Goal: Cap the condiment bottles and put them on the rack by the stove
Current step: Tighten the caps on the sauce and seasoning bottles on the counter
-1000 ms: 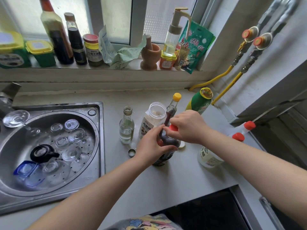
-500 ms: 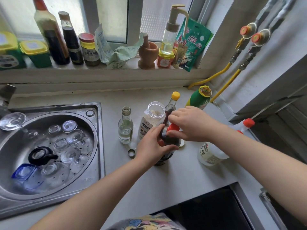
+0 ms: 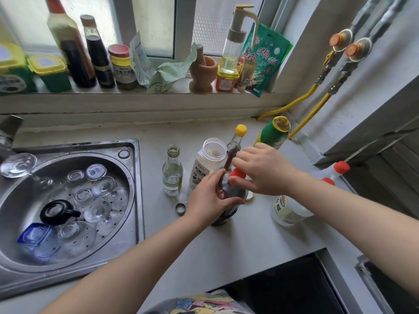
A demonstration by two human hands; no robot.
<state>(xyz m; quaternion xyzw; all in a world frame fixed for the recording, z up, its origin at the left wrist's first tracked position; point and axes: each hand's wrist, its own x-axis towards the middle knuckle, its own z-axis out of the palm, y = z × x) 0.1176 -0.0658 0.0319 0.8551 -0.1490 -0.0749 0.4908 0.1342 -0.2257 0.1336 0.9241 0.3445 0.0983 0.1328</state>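
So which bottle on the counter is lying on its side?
The white vinegar bottle with red caps, at the right under the right forearm. The other counter bottles stand upright.

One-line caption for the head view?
Left hand holds dark bottle; right hand grips its red cap.

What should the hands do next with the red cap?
Probably keep twisting it tight. The right hand pinches the red cap on the dark bottle, which the left hand holds on the counter, so the capping looks unfinished.
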